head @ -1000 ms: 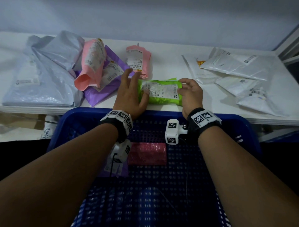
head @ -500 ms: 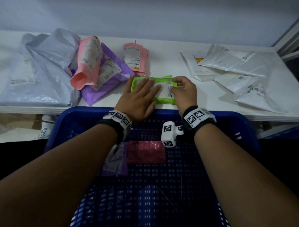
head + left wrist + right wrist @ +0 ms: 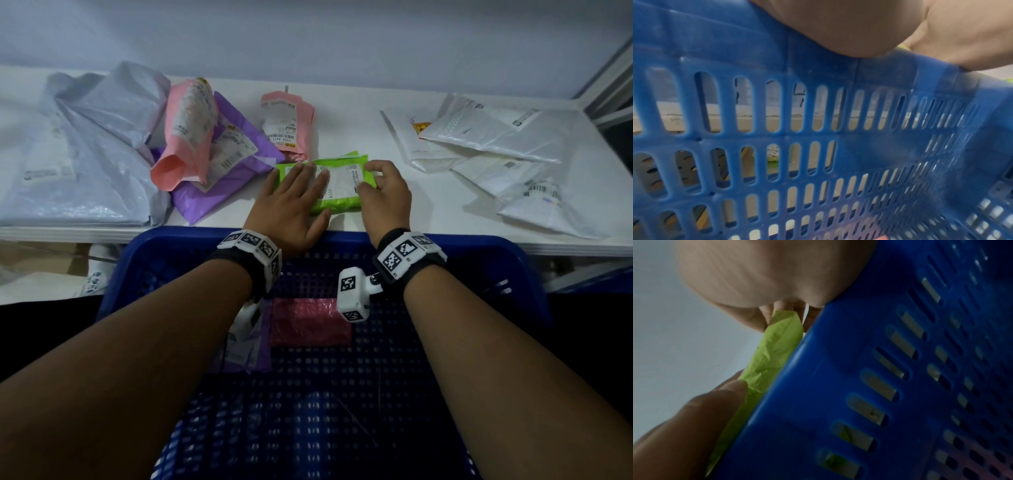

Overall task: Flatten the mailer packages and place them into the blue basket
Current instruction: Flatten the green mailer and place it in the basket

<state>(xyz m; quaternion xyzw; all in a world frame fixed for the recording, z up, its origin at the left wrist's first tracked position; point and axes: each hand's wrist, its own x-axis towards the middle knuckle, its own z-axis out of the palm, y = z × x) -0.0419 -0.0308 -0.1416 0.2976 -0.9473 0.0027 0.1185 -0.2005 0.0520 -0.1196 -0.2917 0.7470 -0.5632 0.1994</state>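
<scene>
A green mailer (image 3: 339, 186) with a white label lies on the white table (image 3: 428, 219) near its front edge. My left hand (image 3: 291, 202) lies flat on its left half, fingers straight and spread. My right hand (image 3: 383, 192) grips the mailer's right end, fingers curled over it; the right wrist view shows the green mailer (image 3: 772, 356) pinched between thumb and fingers. The blue basket (image 3: 513, 274) stands below the table edge under my forearms, with a red mailer (image 3: 308, 323) and a purple mailer (image 3: 253, 353) on its floor. The left wrist view shows only the blue basket (image 3: 818, 146) wall.
On the table's left lie large grey mailers (image 3: 68, 164), a pink mailer (image 3: 188, 130) and a purple mailer (image 3: 219, 185). A small pink mailer (image 3: 287, 126) sits behind the green one. Several white mailers (image 3: 496, 150) are piled at the right.
My left hand has slid from the mailer's left edge onto its top and now presses it flat. The right hand has kept its hold on the right end.
</scene>
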